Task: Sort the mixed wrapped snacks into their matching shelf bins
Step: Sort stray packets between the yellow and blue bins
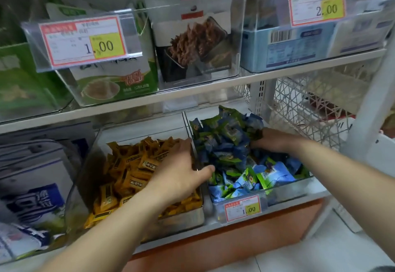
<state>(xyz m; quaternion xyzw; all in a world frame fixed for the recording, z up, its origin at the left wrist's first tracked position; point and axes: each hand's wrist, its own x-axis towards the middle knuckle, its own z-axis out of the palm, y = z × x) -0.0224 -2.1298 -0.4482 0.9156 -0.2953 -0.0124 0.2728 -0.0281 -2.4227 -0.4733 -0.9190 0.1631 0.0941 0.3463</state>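
**Both hands in the lower bins, searching the mix**

Nearest, the left hand [181, 173] lies spread palm-down across the wall between two bins. Its fingers are over the yellow snacks [132, 169] and its thumb reaches into the blue and green snacks [230, 143]; nothing shows in its grasp. Further in, the right hand [271, 141] is sunk into that heap with its fingertips hidden, so I cannot tell whether it pinches a packet. The step looks like hunting strays in the right bin [288, 194]. Next comes isolating one wrapper — probably green from blue — and lifting it without dragging its neighbours out. Beyond, the upper shelf [213, 87] carries boxed goods.
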